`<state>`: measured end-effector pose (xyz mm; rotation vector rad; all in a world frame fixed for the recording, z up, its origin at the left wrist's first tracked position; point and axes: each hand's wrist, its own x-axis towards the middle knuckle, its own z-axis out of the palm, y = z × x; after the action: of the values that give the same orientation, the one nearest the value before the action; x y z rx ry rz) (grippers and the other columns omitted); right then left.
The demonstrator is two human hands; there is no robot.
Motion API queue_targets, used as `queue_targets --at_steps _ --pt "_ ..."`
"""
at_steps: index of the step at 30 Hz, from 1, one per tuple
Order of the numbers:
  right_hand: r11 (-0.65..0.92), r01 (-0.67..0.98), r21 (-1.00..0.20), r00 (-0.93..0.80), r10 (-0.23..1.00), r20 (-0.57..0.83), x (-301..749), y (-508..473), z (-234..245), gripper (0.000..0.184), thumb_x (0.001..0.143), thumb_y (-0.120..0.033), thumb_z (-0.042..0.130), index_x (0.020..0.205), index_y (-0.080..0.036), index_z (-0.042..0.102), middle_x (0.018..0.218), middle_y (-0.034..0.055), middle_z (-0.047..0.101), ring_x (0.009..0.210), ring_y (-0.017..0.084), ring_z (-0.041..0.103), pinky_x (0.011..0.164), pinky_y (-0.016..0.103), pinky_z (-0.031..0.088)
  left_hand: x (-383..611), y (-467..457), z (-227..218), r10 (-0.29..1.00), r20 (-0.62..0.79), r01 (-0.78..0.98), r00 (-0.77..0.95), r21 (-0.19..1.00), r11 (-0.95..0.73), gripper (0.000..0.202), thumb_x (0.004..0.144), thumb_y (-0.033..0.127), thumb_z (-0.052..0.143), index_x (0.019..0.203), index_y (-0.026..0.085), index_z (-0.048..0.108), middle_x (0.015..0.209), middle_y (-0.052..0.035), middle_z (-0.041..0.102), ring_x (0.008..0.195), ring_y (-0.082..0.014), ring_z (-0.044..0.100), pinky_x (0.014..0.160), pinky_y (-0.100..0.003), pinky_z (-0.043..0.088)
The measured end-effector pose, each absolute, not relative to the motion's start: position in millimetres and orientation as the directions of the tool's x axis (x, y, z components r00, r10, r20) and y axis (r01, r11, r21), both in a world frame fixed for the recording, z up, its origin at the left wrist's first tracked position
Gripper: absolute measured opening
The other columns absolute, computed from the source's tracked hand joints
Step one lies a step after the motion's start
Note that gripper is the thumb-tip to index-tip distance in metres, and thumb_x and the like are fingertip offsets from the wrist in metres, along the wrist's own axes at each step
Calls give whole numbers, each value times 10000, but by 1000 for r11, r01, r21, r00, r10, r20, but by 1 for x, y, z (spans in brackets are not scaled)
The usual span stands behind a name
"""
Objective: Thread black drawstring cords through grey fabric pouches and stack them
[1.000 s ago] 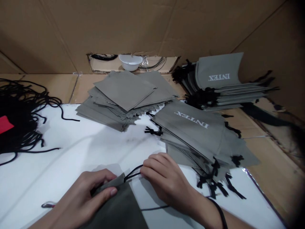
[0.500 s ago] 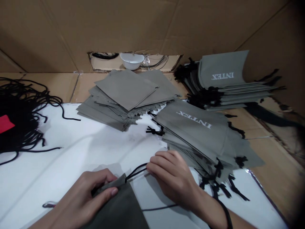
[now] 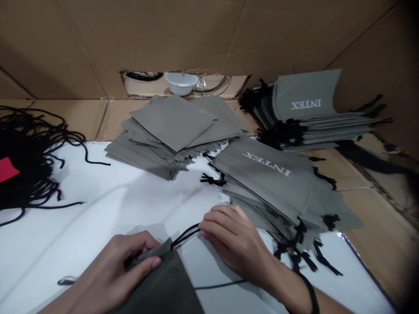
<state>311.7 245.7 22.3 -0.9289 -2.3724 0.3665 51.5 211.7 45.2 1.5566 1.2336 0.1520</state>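
**Inspection: one pouch in hand, corded stacks at right, flat stack uncorded**

I am reading the head camera from left to right. At far left lies a tangled heap of black cord (image 3: 29, 161), with a red scrap (image 3: 5, 169) partly buried in it. Loose ends trail onto the white worktop (image 3: 98, 192).

At the bottom of the frame, the left hand (image 3: 114, 266) has its grip clamped on the top edge of a dark grey pouch (image 3: 157, 283), with the thumb laid over the fabric. The pouch lies flat on the worktop and runs out of view at the lower edge. A looped black cord (image 3: 185, 237) leaves its mouth and reaches the right hand (image 3: 235, 246), whose grip is closed on the cord at the fingertips. I see no knot on this cord.

Behind the hands, the central stack of flat grey pieces (image 3: 170, 131) shows no cords that I can make out. A white bowl (image 3: 181, 83) sits beyond it in a gap in the cardboard wall (image 3: 196, 35).

Further right, a stack of INTEX-printed pouches (image 3: 265, 179) and a second stack (image 3: 304, 98) both show black knotted cord ends. Status: two stacks corded, one flat stack uncorded, and one pouch in progress.
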Motion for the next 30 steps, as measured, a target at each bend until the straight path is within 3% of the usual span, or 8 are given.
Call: queue_targets --at_steps 3,10,21,30 --pt "665 547 -509 -567 741 359 313 246 25 49 858 -162 556 889 -187 584 830 38 636 813 173 543 727 323 377 51 211 45 754 -483 612 445 779 138 259 914 415 462 849 211 609 739 35 615 677 -112 542 630 -200 397" --pt "573 601 -558 -475 817 327 315 244 31 275 732 -163 578 1007 -176 579 949 82 596 875 221 532 724 363 394 54 214 50 751 -494 615 438 774 150 285 914 423 446 869 210 630 757 16 643 685 -131 568 627 -212 417" --pt "631 543 -554 -587 757 287 313 246 26 159 866 -183 538 996 -196 628 921 65 630 865 194 545 758 352 417 52 212 48 753 -479 609 451 782 132 238 906 390 473 906 223 642 783 15 655 701 -138 570 641 -212 422" --pt "561 572 -598 -560 800 215 313 248 24 84 877 -137 484 868 -192 546 911 56 597 875 181 515 755 331 395 54 215 52 752 -485 617 446 775 133 246 904 399 475 902 222 646 767 20 651 691 -134 572 638 -209 414"
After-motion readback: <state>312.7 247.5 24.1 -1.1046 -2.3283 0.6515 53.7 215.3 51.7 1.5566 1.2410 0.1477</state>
